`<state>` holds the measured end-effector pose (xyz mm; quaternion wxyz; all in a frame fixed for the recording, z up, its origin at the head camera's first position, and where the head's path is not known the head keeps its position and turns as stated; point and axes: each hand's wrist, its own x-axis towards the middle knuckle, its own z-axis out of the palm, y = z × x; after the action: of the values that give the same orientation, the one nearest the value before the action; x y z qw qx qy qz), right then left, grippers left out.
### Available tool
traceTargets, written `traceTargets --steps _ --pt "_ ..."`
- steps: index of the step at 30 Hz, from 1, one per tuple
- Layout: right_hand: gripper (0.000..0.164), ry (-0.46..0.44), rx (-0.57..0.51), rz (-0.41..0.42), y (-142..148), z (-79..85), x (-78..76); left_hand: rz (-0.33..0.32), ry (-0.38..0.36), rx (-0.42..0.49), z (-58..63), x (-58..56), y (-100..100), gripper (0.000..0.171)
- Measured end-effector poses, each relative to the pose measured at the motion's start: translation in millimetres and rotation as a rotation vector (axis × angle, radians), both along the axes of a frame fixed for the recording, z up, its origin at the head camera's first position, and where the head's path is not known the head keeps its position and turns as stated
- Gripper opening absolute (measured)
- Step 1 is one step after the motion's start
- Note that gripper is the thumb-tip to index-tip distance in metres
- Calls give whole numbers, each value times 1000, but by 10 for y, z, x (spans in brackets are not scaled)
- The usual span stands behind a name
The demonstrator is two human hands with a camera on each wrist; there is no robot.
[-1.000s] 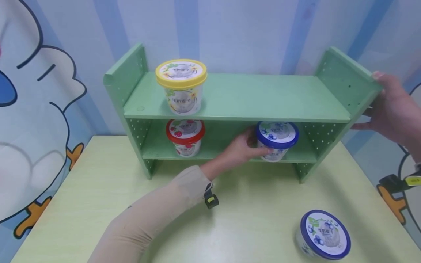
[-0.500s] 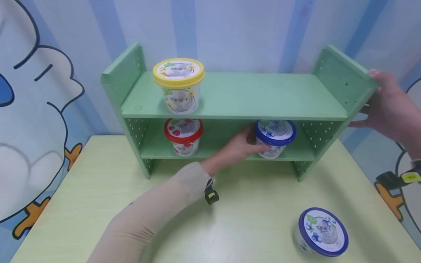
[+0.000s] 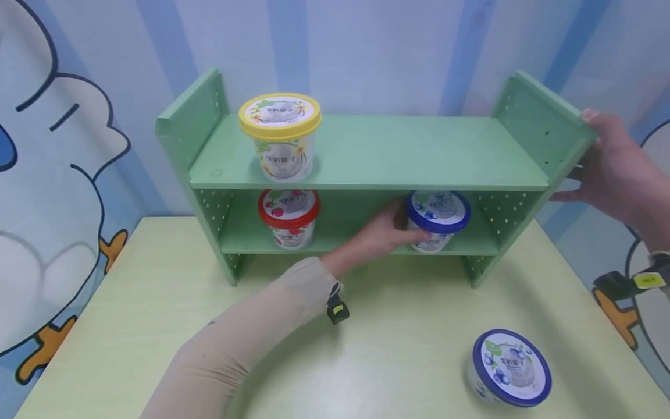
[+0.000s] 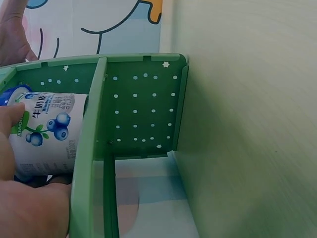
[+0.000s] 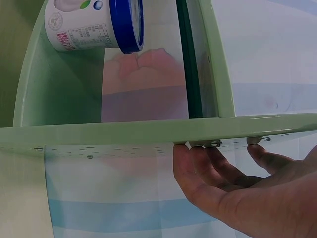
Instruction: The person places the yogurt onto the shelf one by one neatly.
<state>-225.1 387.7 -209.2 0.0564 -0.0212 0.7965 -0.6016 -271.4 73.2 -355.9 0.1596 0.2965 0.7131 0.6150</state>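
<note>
On the lower board of the green shelf point(image 3: 366, 152), my left hand point(image 3: 386, 233) holds a blue-lidded tub point(image 3: 438, 216) with blueberries printed on it. Its thumb lies across the front of the cup and the other fingers are behind it, mostly hidden. In the left wrist view, the tub's printed side point(image 4: 52, 131) stands just above the lower board. My right hand point(image 3: 620, 166) rests its fingertips against the outer face of the shelf's right side panel. The right wrist view shows those fingers point(image 5: 198, 171) extended, touching the panel from outside.
A yellow-lidded tub point(image 3: 282, 137) stands on the top board at the left. Below it, a red-lidded tub point(image 3: 289, 218) sits on the lower board. Another blue-lidded tub point(image 3: 510, 368) stands on the pale table point(image 3: 387, 349) at the front right. A striped cartoon wall point(image 3: 356, 52) is close behind.
The tub in my left hand has shifted slightly up and back on the lower board. The whole head view has drifted a little; the right hand keeps its place on the panel.
</note>
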Motion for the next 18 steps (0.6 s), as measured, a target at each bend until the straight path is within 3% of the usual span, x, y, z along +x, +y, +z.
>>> traceTargets --steps 12,18 --pt "61 2 2 5 -6 14 -6 -14 -33 -4 52 -29 6 79" --pt "61 -1 3 2 -13 20 1 -10 -8 -34 52 -49 20 79"
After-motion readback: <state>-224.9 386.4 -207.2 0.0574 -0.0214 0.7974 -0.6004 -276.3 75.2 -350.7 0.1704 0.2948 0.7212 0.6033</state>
